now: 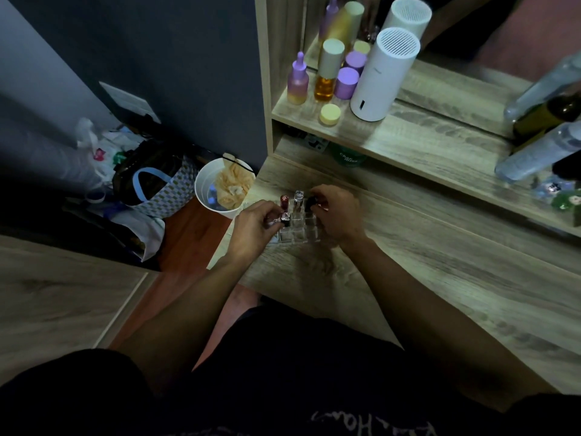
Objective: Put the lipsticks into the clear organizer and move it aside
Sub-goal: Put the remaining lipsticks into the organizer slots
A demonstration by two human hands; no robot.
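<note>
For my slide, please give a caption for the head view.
Both hands, left hand and right hand, place lipsticks into the clear organizer on the wooden desk.

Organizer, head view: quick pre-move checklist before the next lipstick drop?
1. Clear organizer flat on the desk: ok.
2. Left hand holding a silver-capped lipstick over a slot: ok.
3. Right hand on a dark lipstick: ok; seated or not: cannot tell.
4. Red lipstick and clear-capped lipstick upright in back row: ok.
5. Front slots free: ok.
</note>
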